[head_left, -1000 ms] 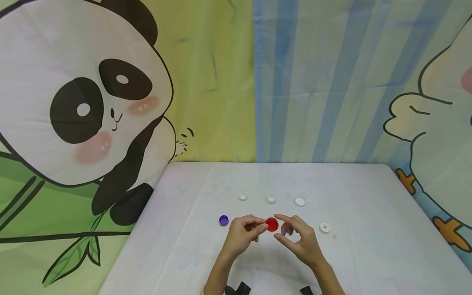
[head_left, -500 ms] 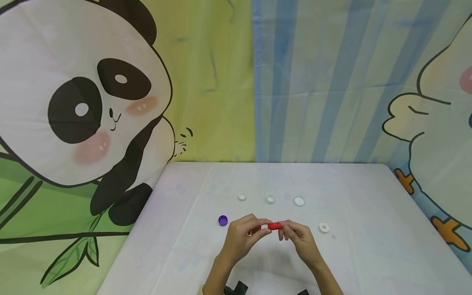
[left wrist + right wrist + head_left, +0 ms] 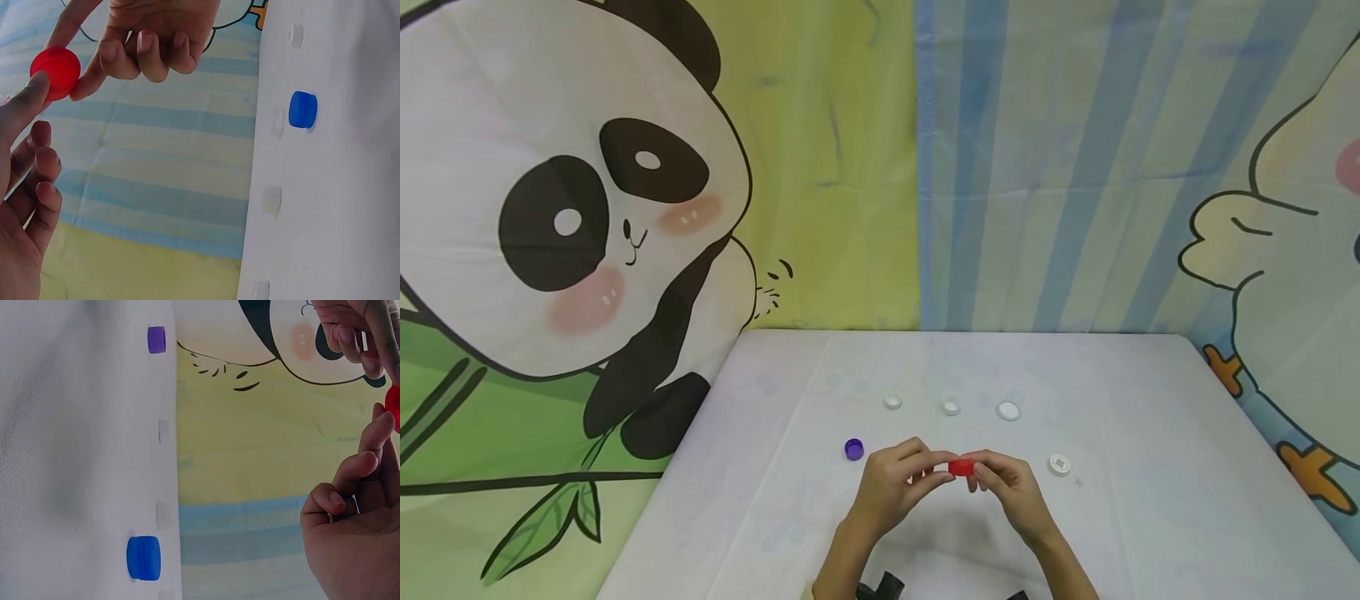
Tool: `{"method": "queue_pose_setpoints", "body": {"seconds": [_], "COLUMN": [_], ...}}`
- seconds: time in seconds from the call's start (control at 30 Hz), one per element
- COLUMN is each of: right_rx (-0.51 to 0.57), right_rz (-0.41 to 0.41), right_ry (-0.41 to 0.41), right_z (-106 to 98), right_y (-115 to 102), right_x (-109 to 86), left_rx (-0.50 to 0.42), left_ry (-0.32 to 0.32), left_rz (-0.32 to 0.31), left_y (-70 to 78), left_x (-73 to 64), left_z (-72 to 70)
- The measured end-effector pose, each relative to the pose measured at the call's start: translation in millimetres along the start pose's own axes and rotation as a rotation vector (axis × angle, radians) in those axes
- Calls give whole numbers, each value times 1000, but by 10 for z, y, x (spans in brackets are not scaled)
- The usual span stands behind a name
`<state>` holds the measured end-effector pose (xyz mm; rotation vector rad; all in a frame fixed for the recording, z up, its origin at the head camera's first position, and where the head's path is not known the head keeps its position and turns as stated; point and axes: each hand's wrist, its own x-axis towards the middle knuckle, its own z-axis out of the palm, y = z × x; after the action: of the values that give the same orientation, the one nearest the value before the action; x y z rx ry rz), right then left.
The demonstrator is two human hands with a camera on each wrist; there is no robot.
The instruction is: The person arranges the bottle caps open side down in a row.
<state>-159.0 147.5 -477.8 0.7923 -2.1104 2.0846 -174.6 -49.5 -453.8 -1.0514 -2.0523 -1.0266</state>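
Observation:
A red bottle cap is held edge-on above the white table in the head view. My left hand pinches its left side between thumb and fingertips. On the other side, the thumb and index finger of my right hand grip it too. The left wrist view shows the round red cap face-on, with the left thumb on it. Only part of the red cap enters the right wrist view. A blue bottle cap stands on the table; the right hand hides it in the head view.
On the left lies a purple cap. Farther back are three whitish caps, and a white cap with a cross mark lies at right. Printed cloth hangs behind the table.
The red cap has turned from face-on to edge-on and come slightly nearer. My right fingers, apart from it a second ago, have closed onto its right side.

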Motion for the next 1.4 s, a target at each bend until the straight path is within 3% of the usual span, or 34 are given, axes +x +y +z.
{"method": "queue_pose_setpoints", "body": {"seconds": [0.43, 0.67, 0.83, 1.0, 1.13, 1.4], "right_rx": [12, -134, -198, -239, -260, -326], "right_rz": [-44, -112, -177, -213, -250, -256], "right_ry": [21, 144, 188, 191, 188, 192], "right_z": [0, -2, 9, 60, 71, 118], "right_y": [-7, 23, -17, -186, -195, -196], "right_x": [1, -1, 13, 41, 53, 82], "left_rx": [-59, -152, -123, -87, -79, -69], "left_ry": [-9, 7, -7, -23, -29, -43], "left_rz": [-13, -61, -103, -129, -135, -170], "left_y": [-6, -35, -38, -50, -55, -100], "left_x": [-26, -50, -55, -66, -79, -117], "left_z": [7, 41, 64, 79, 77, 59]}}
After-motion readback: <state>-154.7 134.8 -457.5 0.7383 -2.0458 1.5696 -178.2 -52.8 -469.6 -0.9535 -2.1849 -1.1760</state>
